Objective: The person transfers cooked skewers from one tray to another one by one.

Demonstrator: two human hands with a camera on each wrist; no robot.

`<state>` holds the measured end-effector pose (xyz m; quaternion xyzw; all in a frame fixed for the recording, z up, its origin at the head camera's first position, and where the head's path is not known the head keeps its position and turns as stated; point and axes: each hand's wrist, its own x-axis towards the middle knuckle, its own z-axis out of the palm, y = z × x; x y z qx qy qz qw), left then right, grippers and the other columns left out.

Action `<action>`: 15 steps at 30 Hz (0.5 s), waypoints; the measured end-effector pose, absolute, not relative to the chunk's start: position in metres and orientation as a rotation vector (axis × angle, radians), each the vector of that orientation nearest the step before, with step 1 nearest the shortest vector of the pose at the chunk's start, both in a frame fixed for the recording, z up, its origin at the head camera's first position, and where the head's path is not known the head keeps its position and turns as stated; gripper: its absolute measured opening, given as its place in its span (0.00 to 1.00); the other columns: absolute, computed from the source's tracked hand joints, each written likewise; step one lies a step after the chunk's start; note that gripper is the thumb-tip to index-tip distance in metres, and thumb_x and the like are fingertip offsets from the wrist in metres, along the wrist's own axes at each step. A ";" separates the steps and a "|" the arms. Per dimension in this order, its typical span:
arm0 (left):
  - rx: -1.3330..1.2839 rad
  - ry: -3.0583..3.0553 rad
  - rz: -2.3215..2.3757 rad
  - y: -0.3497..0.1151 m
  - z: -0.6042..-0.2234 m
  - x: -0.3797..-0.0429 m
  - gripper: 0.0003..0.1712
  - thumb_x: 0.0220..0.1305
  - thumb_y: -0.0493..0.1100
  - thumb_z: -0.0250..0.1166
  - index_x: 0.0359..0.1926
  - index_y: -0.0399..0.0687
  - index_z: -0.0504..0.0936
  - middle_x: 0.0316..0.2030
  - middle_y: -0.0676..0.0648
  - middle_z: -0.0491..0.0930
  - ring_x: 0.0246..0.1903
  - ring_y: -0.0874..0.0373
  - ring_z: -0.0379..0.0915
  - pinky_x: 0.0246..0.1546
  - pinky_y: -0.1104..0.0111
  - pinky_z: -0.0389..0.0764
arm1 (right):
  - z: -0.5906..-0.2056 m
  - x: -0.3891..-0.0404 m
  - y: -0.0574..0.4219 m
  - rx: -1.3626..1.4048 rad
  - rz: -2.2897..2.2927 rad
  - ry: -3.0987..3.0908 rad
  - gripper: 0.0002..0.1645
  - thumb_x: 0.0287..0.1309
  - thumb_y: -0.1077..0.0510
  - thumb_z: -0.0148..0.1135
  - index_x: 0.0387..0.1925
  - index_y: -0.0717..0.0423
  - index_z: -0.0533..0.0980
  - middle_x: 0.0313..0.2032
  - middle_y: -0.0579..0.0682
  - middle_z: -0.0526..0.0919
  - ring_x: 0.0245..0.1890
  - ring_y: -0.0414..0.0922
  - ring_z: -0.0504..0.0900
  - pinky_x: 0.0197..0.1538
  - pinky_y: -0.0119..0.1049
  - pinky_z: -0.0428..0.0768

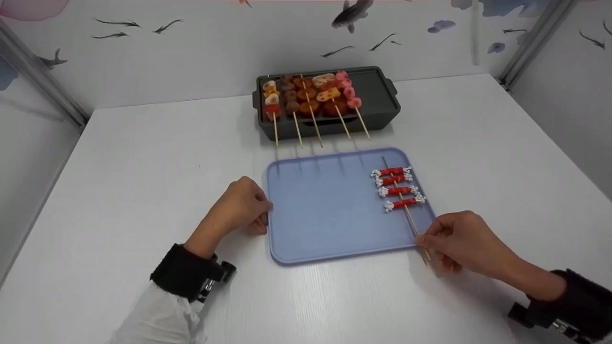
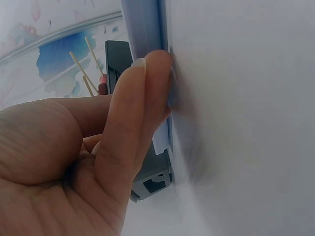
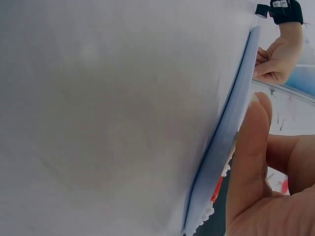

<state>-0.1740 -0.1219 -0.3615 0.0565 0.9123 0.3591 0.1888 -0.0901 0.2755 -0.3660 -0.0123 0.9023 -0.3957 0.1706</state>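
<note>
A light-blue tray (image 1: 330,205) lies on the white table. At its left edge my left hand (image 1: 241,205) pinches the rim; in the left wrist view the fingertips (image 2: 156,61) are right at the tray's side (image 2: 142,29). My right hand (image 1: 466,241) pinches the lower end of a wooden skewer (image 1: 410,220) over the tray's near right corner. Several red pieces with white knobbly ends (image 1: 400,191) are threaded on that skewer, lying along the tray's right side. In the right wrist view the thumb and fingers (image 3: 251,147) come together beside the tray edge (image 3: 224,132).
Behind the tray stands a dark grill box (image 1: 375,95) with side handles. Several toy food skewers (image 1: 306,95) lie across its left and middle, their sticks pointing toward me. A white patterned wall (image 1: 215,52) closes off the back of the table.
</note>
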 end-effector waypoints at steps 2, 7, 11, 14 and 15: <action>0.161 2.567 1.008 -0.122 -0.361 -0.174 0.13 0.63 0.37 0.61 0.24 0.39 0.85 0.15 0.47 0.81 0.16 0.57 0.80 0.29 0.70 0.79 | -0.363 -0.092 0.273 -0.116 -1.052 2.688 0.18 0.53 0.44 0.69 0.28 0.55 0.80 0.16 0.50 0.78 0.13 0.46 0.76 0.17 0.36 0.76; 0.147 2.551 1.029 -0.123 -0.362 -0.173 0.12 0.63 0.37 0.61 0.24 0.38 0.85 0.15 0.46 0.81 0.15 0.55 0.80 0.26 0.71 0.79 | -0.353 -0.104 0.266 -0.358 -0.929 3.019 0.07 0.55 0.53 0.68 0.28 0.52 0.83 0.18 0.43 0.79 0.17 0.42 0.73 0.18 0.31 0.72; 0.137 2.531 1.056 -0.122 -0.363 -0.174 0.12 0.63 0.36 0.61 0.24 0.37 0.85 0.14 0.45 0.81 0.15 0.54 0.81 0.22 0.71 0.78 | -0.343 -0.119 0.259 -0.472 -0.901 3.165 0.06 0.57 0.54 0.67 0.30 0.52 0.83 0.19 0.42 0.80 0.20 0.41 0.71 0.19 0.30 0.71; 0.137 2.524 1.069 -0.122 -0.363 -0.174 0.13 0.63 0.36 0.61 0.23 0.37 0.84 0.15 0.45 0.81 0.15 0.54 0.81 0.20 0.71 0.78 | -0.334 -0.133 0.252 -0.543 -0.903 3.203 0.08 0.59 0.53 0.65 0.34 0.53 0.82 0.23 0.43 0.82 0.24 0.41 0.74 0.20 0.31 0.72; 0.140 2.523 1.073 -0.122 -0.363 -0.174 0.13 0.63 0.36 0.61 0.22 0.37 0.84 0.15 0.44 0.81 0.15 0.54 0.81 0.20 0.71 0.78 | -0.332 -0.138 0.250 -0.564 -0.909 3.203 0.09 0.60 0.52 0.64 0.36 0.54 0.82 0.25 0.44 0.83 0.25 0.42 0.75 0.21 0.32 0.72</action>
